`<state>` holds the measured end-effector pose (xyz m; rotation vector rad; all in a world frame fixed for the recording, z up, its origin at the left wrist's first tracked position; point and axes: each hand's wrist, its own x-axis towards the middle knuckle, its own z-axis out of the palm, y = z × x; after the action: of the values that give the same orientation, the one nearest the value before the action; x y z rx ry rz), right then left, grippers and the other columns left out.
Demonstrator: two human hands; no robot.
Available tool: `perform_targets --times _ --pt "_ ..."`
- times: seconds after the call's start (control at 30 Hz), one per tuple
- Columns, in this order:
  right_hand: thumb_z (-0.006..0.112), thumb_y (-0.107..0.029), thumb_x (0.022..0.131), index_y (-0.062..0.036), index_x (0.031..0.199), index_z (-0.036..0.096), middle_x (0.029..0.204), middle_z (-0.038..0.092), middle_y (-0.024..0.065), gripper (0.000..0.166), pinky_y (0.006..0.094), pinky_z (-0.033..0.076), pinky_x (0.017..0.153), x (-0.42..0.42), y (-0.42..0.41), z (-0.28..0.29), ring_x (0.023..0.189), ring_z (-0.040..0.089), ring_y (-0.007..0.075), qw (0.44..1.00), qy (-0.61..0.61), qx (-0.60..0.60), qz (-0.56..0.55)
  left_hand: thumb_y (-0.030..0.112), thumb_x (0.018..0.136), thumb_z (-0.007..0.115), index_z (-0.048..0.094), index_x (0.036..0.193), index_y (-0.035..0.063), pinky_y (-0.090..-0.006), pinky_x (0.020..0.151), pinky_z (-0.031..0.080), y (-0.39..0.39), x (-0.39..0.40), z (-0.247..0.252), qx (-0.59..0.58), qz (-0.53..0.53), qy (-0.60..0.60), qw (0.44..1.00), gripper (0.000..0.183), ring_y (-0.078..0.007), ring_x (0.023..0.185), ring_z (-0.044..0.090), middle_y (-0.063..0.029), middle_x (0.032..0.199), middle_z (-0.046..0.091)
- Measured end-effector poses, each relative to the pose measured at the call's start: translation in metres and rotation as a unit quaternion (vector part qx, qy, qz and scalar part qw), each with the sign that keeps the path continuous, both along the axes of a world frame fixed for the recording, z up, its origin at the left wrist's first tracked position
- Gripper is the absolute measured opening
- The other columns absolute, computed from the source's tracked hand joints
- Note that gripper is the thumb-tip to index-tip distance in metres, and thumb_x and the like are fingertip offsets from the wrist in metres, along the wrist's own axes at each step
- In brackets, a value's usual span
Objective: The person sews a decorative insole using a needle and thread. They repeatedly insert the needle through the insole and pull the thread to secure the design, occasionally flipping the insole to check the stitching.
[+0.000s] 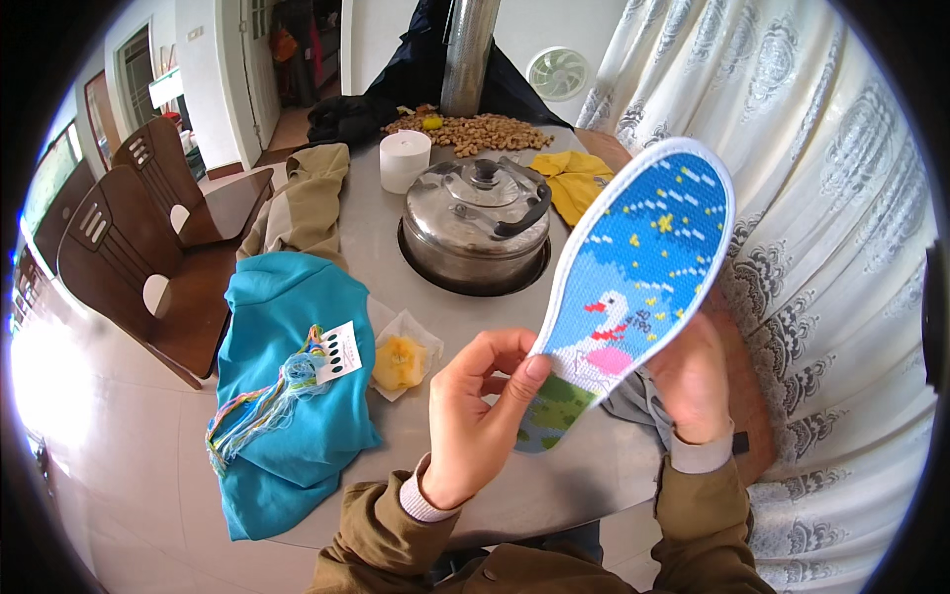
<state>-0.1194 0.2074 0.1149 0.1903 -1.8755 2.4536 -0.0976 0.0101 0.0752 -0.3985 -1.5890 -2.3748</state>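
An embroidered shoe insole (pixel 646 252) with white edging is held up in front of me. It shows a white duck on blue with yellow and white stitches and green below. My left hand (pixel 482 416) pinches its left edge near the narrow middle between thumb and fingers. Behind the insole's right edge is my right hand (pixel 692 379), its fingers largely hidden, so its grip cannot be told. To the left, a bundle of colored embroidery threads (pixel 286 390) on a punched white card (pixel 340 352) lies on a turquoise cloth (pixel 297 475).
A lidded steel pot (pixel 475 230) sits in the round opening of the metal table (pixel 512 512). Around it are a white paper roll (pixel 404 162), peanuts (pixel 497 134), a yellow cloth (pixel 575 182) and a beige garment (pixel 312 200). Yellow food (pixel 401 361) rests on paper. A patterned curtain (pixel 839 297) hangs at right.
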Motion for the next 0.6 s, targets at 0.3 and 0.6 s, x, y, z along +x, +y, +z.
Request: perform_targets --times 0.3,0.6 --pt "0.063 -0.01 0.078 -0.0013 0.11 0.051 0.104 0.058 0.0063 0.035 0.0294 0.046 0.081 0.001 -0.046 -0.022 0.092 0.057 0.0149 0.956 -0.132 -0.19 0.18 0.014 0.084 0.06 0.058 0.095 -0.0008 -0.0166 0.058 0.041 -0.001 -0.003 -0.007 0.002 -0.031 -0.05 0.998 0.019 -0.0032 0.069 0.052 -0.001 0.077 0.06" --pt "0.057 -0.009 0.081 0.0007 0.113 0.049 0.107 0.056 0.0078 0.035 0.031 0.046 0.083 -0.006 -0.047 -0.027 0.097 0.056 0.0164 0.945 -0.096 -0.275 0.148 0.01 0.085 0.058 0.055 0.099 -0.0033 -0.0182 0.07 0.043 -0.004 -0.001 -0.001 0.08 -0.072 -0.044 0.993 0.019 -0.0056 0.077 0.053 -0.003 0.086 0.06"
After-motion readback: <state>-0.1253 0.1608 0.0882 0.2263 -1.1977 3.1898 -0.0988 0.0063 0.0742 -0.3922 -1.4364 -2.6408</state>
